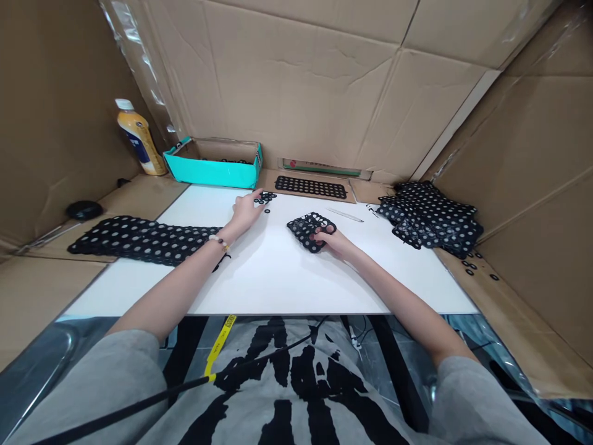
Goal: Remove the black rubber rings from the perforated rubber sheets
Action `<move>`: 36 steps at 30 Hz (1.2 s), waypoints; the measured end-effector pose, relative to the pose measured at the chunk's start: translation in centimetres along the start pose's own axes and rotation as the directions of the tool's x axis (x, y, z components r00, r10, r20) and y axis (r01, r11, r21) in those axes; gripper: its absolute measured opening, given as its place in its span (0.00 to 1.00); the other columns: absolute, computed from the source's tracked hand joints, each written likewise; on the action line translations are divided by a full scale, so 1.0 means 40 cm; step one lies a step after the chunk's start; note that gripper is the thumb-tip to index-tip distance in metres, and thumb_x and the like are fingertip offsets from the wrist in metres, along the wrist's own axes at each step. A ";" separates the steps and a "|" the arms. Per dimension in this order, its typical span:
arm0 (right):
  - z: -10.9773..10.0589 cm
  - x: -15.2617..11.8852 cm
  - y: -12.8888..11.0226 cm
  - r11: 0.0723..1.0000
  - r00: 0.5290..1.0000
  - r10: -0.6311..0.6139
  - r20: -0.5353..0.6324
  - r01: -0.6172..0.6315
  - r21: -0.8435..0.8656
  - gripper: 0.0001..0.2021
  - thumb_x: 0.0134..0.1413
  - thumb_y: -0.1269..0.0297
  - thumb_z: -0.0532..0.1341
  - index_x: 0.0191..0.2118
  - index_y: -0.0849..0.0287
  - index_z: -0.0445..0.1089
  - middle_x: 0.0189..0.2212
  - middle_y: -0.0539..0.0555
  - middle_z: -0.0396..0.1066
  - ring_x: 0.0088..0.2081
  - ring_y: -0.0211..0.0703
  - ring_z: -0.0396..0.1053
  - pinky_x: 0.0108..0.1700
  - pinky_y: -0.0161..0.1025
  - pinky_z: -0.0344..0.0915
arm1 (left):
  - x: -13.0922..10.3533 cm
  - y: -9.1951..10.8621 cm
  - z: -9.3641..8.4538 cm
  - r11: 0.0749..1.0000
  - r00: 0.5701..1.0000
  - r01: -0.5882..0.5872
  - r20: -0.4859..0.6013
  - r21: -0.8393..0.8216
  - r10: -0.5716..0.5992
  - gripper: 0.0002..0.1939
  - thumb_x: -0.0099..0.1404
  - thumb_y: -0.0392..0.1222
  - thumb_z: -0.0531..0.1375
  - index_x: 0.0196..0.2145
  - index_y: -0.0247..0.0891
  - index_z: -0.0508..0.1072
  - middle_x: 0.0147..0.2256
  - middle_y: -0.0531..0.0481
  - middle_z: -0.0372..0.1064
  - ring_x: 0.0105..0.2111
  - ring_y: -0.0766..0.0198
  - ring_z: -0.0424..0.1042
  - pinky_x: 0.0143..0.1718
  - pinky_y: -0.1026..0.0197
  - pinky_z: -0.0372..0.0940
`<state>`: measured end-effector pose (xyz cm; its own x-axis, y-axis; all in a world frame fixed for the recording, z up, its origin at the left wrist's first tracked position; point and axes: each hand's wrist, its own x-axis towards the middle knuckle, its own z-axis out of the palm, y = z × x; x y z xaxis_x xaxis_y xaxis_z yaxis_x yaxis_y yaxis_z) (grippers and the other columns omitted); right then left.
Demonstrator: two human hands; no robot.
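My left hand (246, 210), with a beaded bracelet at the wrist, reaches over the white board (259, 278). Its thumb and fingers are apart around a small cluster of black rings (267, 196), and I see nothing held between them. One loose ring (267, 211) lies just beside it. Closed on the edge of a black sheet with round holes (306, 232), my right hand (334, 241) keeps it tilted over the middle of the board. Under my left forearm, partly hidden, lies a long stack of black perforated sheets (139, 240).
At the back stand a turquoise-sided box (213, 173) holding black pieces and a bottle (141, 139). A perforated strip (310, 186) and a thin white pointed tool (345, 214) lie nearby. On the right are piled perforated sheets (430, 213) and scattered rings (469, 266). Cardboard walls (296, 80) enclose the board.
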<state>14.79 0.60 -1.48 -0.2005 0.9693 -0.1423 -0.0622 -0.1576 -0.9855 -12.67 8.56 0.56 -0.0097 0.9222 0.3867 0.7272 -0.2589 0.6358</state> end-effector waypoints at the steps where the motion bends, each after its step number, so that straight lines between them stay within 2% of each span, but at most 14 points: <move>1: 0.000 0.002 0.003 1.000 1.000 -0.014 -0.012 0.014 -0.001 0.14 0.31 0.65 0.70 0.23 0.58 0.64 0.22 0.46 0.67 0.27 0.35 0.62 0.29 0.34 0.60 | -0.009 0.017 0.007 0.999 0.999 -0.039 0.034 -0.015 0.039 0.22 0.59 0.41 0.60 0.51 0.39 0.75 0.50 0.44 0.74 0.49 0.51 0.67 0.51 0.53 0.60; 3: 0.000 0.004 0.007 0.999 0.999 -0.042 -0.028 0.042 0.000 0.15 0.30 0.64 0.71 0.23 0.58 0.63 0.21 0.45 0.64 0.25 0.34 0.60 0.29 0.34 0.59 | -0.033 0.061 0.023 0.984 0.972 -0.152 0.167 -0.089 0.165 0.19 0.59 0.44 0.60 0.48 0.38 0.77 0.48 0.44 0.74 0.44 0.55 0.70 0.47 0.56 0.62; 5: -0.001 0.005 0.009 0.999 0.998 -0.050 -0.023 0.050 0.014 0.16 0.29 0.65 0.71 0.23 0.57 0.62 0.20 0.44 0.63 0.24 0.33 0.59 0.29 0.35 0.59 | -0.068 0.108 0.043 0.946 0.894 -0.263 0.320 -0.190 0.313 0.18 0.60 0.47 0.61 0.45 0.38 0.78 0.43 0.45 0.76 0.40 0.56 0.71 0.45 0.56 0.64; 7: 0.000 0.003 0.007 0.997 0.998 -0.056 -0.011 0.057 0.048 0.17 0.27 0.67 0.71 0.24 0.57 0.60 0.21 0.44 0.63 0.25 0.33 0.59 0.29 0.34 0.58 | -0.108 0.149 0.065 0.906 0.828 -0.346 0.375 -0.244 0.417 0.18 0.58 0.49 0.64 0.45 0.39 0.78 0.42 0.46 0.77 0.42 0.55 0.71 0.48 0.55 0.63; 8: 0.000 0.002 0.006 0.996 0.998 -0.061 -0.003 0.061 0.066 0.18 0.27 0.69 0.70 0.25 0.57 0.61 0.22 0.44 0.64 0.25 0.33 0.59 0.28 0.34 0.58 | -0.126 0.164 0.077 0.895 0.818 -0.362 0.373 -0.259 0.438 0.18 0.58 0.49 0.64 0.45 0.39 0.78 0.42 0.46 0.77 0.43 0.55 0.72 0.48 0.55 0.63; 11: 0.002 -0.003 0.002 0.994 0.996 -0.080 0.028 0.078 0.071 0.16 0.27 0.70 0.69 0.28 0.58 0.65 0.24 0.44 0.65 0.26 0.34 0.59 0.28 0.33 0.55 | -0.164 0.186 0.108 0.906 0.842 -0.308 0.361 -0.289 0.401 0.16 0.58 0.48 0.65 0.42 0.38 0.78 0.40 0.46 0.77 0.40 0.56 0.73 0.45 0.56 0.65; 15: 0.007 -0.009 0.001 0.995 0.994 -0.094 0.049 0.092 0.038 0.17 0.28 0.71 0.67 0.32 0.58 0.67 0.25 0.44 0.64 0.27 0.33 0.59 0.28 0.32 0.54 | -0.169 0.179 0.124 0.924 0.886 -0.184 0.350 -0.336 0.303 0.14 0.55 0.47 0.66 0.38 0.37 0.78 0.36 0.48 0.77 0.36 0.59 0.73 0.39 0.59 0.66; 20: 0.014 -0.005 0.005 0.995 0.995 -0.094 -0.012 0.094 0.018 0.20 0.29 0.71 0.66 0.36 0.56 0.64 0.28 0.44 0.66 0.28 0.35 0.60 0.28 0.33 0.57 | -0.163 0.177 0.127 0.912 0.882 -0.132 0.373 -0.389 0.287 0.11 0.59 0.46 0.62 0.36 0.38 0.80 0.37 0.47 0.79 0.37 0.58 0.74 0.41 0.58 0.65; 22: 0.017 -0.002 0.008 0.996 0.995 -0.092 -0.023 0.092 -0.001 0.19 0.30 0.71 0.65 0.35 0.55 0.63 0.26 0.43 0.64 0.29 0.36 0.61 0.30 0.35 0.61 | -0.152 0.170 0.130 0.917 0.902 -0.074 0.366 -0.391 0.228 0.10 0.59 0.44 0.62 0.35 0.38 0.81 0.36 0.47 0.79 0.36 0.57 0.74 0.41 0.58 0.65; 24: 0.019 -0.001 0.010 0.995 0.995 -0.097 -0.022 0.097 0.031 0.18 0.30 0.72 0.64 0.34 0.55 0.62 0.26 0.44 0.63 0.31 0.39 0.64 0.33 0.37 0.65 | -0.127 0.149 0.126 0.924 0.943 0.003 0.309 -0.382 0.125 0.10 0.57 0.42 0.62 0.33 0.37 0.81 0.35 0.47 0.79 0.35 0.57 0.74 0.41 0.57 0.65; 27: 0.017 -0.002 0.011 0.990 0.997 -0.076 -0.013 0.077 0.120 0.21 0.28 0.74 0.62 0.34 0.53 0.59 0.29 0.45 0.64 0.36 0.42 0.66 0.38 0.43 0.70 | -0.068 0.093 0.098 0.937 0.991 0.089 0.125 -0.336 -0.050 0.10 0.58 0.42 0.61 0.33 0.36 0.81 0.37 0.44 0.78 0.38 0.55 0.74 0.45 0.56 0.64; 30: 0.011 -0.001 0.011 0.988 0.999 -0.045 -0.007 0.046 0.147 0.21 0.27 0.75 0.62 0.34 0.53 0.59 0.30 0.45 0.64 0.39 0.43 0.67 0.40 0.46 0.72 | -0.021 0.039 0.060 0.980 0.992 0.120 -0.007 -0.156 -0.123 0.14 0.60 0.41 0.59 0.41 0.37 0.80 0.39 0.42 0.77 0.45 0.49 0.70 0.53 0.50 0.59; 33: 0.006 0.003 0.014 0.992 0.999 -0.042 -0.026 0.045 0.118 0.20 0.28 0.74 0.62 0.34 0.54 0.60 0.29 0.45 0.64 0.40 0.44 0.68 0.39 0.43 0.71 | -0.016 0.019 0.048 0.989 0.989 0.145 -0.004 0.038 -0.145 0.28 0.58 0.39 0.60 0.57 0.38 0.71 0.48 0.39 0.73 0.52 0.41 0.61 0.54 0.43 0.55; 36: 0.002 0.007 0.018 0.996 0.998 -0.067 -0.017 0.068 0.062 0.18 0.29 0.74 0.61 0.34 0.55 0.62 0.28 0.45 0.65 0.40 0.44 0.69 0.38 0.39 0.69 | -0.043 0.038 0.060 0.994 0.997 -0.025 0.070 0.108 0.017 0.32 0.59 0.39 0.60 0.62 0.40 0.65 0.59 0.38 0.64 0.55 0.39 0.57 0.53 0.41 0.55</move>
<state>14.60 0.76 -2.21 -0.1792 0.9808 -0.0775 -0.1365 -0.1028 -0.9853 -9.90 7.29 -0.75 0.0507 0.9354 0.3499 0.7972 -0.2490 0.5500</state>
